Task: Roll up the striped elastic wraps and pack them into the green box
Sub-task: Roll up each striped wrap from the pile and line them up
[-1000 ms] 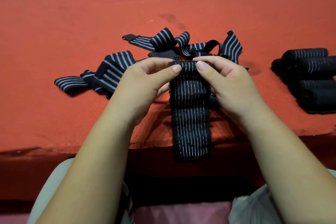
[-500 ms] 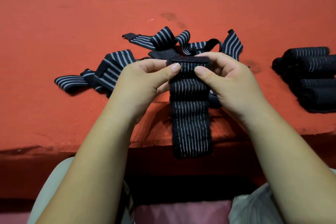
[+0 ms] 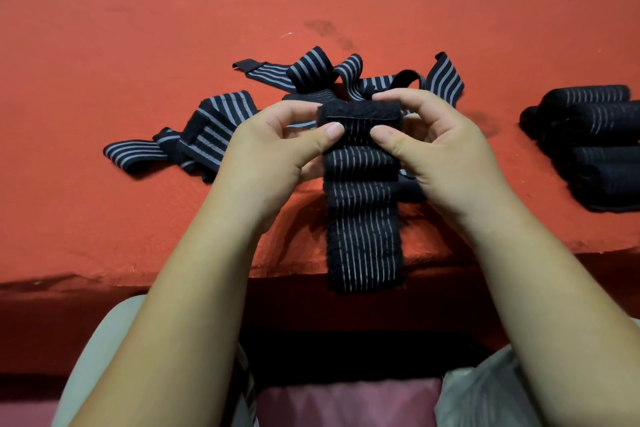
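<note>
Red table [image 3: 104,45] bears tangled loose wraps [image 3: 214,128] in the middle and stacked rolls [image 3: 599,149] at right. One wrap [image 3: 363,218] hangs over the near edge; left hand [image 3: 273,152] and right hand [image 3: 440,146] pinch its rolled top end.

A black elastic wrap [image 3: 363,218] with thin pale lengthwise stripes is pinched at its top end between the left hand [image 3: 273,146] and the right hand [image 3: 440,142]. That end is folded over into a small first turn, plain black on the outside. The rest hangs flat, down past the front edge of the red bench [image 3: 138,45]. Behind it lies a tangle of loose wraps [image 3: 214,128] — unrolled, twisted and looped, their grey stripes broader. Well apart, at the right edge, a cluster of rolled wraps [image 3: 595,146] lies on the bench, the rolls on their sides and touching.
</note>
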`<state>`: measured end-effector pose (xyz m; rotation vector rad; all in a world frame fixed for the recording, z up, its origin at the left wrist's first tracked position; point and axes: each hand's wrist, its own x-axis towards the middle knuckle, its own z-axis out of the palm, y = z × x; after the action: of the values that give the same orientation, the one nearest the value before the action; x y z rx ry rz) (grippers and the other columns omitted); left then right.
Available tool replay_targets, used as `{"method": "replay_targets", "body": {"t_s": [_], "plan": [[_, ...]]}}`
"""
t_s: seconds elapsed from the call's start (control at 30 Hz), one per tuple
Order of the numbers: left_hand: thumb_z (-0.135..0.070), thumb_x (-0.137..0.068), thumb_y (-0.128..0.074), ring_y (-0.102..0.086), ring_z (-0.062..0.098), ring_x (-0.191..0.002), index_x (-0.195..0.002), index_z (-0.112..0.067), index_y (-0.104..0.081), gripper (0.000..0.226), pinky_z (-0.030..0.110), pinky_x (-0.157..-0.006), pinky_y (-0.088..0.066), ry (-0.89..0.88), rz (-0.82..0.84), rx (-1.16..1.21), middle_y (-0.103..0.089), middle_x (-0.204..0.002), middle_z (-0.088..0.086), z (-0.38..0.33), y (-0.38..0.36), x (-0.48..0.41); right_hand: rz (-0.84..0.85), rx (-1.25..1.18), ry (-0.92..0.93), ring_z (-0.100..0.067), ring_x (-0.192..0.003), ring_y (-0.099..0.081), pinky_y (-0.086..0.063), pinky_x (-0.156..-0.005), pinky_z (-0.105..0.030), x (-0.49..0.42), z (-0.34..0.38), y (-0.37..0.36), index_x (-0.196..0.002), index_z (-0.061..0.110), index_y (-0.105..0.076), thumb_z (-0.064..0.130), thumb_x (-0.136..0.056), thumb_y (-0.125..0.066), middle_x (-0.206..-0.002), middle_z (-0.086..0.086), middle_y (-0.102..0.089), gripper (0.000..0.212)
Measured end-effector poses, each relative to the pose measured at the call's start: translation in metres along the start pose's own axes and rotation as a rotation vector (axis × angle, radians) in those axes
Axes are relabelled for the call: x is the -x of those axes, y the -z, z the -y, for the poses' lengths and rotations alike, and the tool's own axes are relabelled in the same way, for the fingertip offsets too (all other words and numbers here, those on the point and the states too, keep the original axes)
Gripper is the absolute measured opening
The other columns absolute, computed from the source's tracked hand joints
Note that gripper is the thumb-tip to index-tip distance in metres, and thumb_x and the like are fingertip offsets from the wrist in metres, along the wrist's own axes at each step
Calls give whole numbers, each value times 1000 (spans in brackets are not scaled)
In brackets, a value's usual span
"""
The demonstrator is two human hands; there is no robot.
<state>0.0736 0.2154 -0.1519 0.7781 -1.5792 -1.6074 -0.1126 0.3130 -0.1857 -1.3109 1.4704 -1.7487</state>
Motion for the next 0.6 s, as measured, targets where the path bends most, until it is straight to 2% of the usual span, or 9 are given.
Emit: {"method": "replay_targets", "body": {"t_s": [0.07, 0.13, 0.2, 0.3, 0.37, 0.43, 0.6], "plan": [[-3, -96, -78, -80, 21, -90, -118, -10, -75, 24, 24, -69, -61, -16, -11, 0, -79, -110, 21, 1, 0, -1, -6, -30, -20, -2, -82, -69, -56, -76, -22, 0, 1, 0, -128, 22, -73, 13, -101, -74, -93, 11, -75, 28], [-2, -95, -79, -79, 21, -89, -118, -12, -75, 25, 23, -69, -60, -30, -17, -2, -76, -115, 27, 2, -1, -1, -27, -69, -49, 5, -65, -64, -49, -64, -10, 1, 0, -1, -125, 14, -72, 14, -104, -69, -77, 19, -72, 21], [-2, -94, -79, -78, 21, -88, -116, -14, -74, 25, 24, -69, -59, -43, -19, -16, -73, -116, 29, 3, 0, -2, -29, -89, -85, 4, -65, -67, -50, -62, -11, 1, 2, -2, -122, 13, -74, 19, -106, -67, -78, 16, -75, 18], [-2, -94, -79, -79, 25, -96, -118, -13, -75, 26, 27, -73, -61, -54, -1, -5, -75, -115, 27, 4, 0, -3, -23, -51, -86, -7, -85, -75, -57, -75, -25, 1, 2, -2, -117, 20, -78, 26, -107, -67, -96, 7, -80, 15], [-2, -95, -78, -80, 27, -104, -121, -10, -75, 27, 29, -77, -62, -42, 14, 13, -79, -114, 21, 5, -1, -3, -40, -8, -56, 3, -72, -67, -50, -67, -14, 0, 0, -1, -117, 20, -76, 20, -108, -65, -86, 16, -76, 14], [-2, -97, -76, -80, 24, -103, -121, -8, -76, 25, 28, -77, -62, -33, 17, 5, -82, -111, 13, 5, -3, -2, -65, 18, -23, 6, -63, -60, -44, -62, -7, -1, -2, 0, -121, 16, -73, 12, -107, -65, -77, 21, -70, 17], [-7, -98, -77, -81, 20, -95, -113, -10, -81, 16, 26, -77, -63, -77, -71, -85, -84, -101, 5, 5, -4, -1, -94, 25, -8, 7, -62, -60, -44, -61, -7, -3, -2, -1, -126, 12, -70, 6, -106, -64, -80, 20, -69, 22]]}}
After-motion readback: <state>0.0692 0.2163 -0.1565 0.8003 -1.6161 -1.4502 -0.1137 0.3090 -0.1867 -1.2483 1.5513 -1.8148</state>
